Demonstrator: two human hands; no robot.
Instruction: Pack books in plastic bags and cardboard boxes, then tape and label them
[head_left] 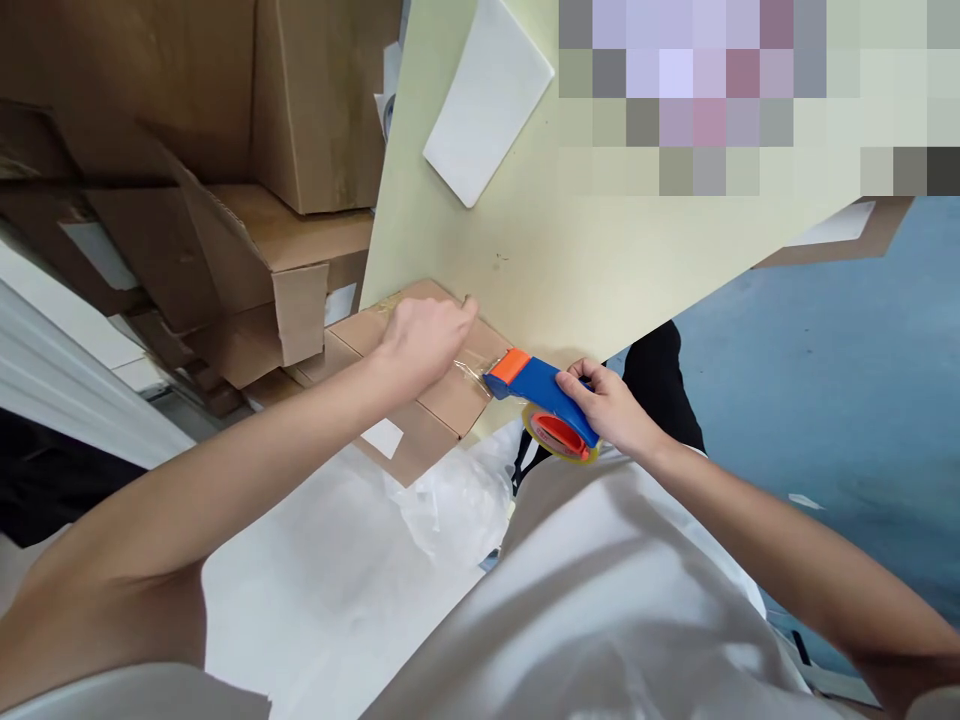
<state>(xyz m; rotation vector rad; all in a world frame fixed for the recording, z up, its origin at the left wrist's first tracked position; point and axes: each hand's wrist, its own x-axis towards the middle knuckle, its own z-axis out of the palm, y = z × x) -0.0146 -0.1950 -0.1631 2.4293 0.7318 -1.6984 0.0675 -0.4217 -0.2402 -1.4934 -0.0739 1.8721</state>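
A small cardboard box (457, 395) with a white label lies at the table's near left corner. My left hand (427, 335) rests on its top, fingers curled in a fist; whatever they may hold is hidden underneath. Clear tape (471, 370) runs over the box top beside that hand. At the right edge of the box, my right hand (604, 400) grips a blue tape dispenser (547, 392) with an orange front. A tape roll (559, 432) on an orange hub hangs below its body, and its front end meets the box.
Large cardboard boxes (322, 110) are stacked left of the pale table (585, 260). A white rounded sheet (487, 100) lies farther up the table. Crumpled white plastic (457, 500) is below the box. At the right lies a blue floor (817, 370); the top right is pixelated.
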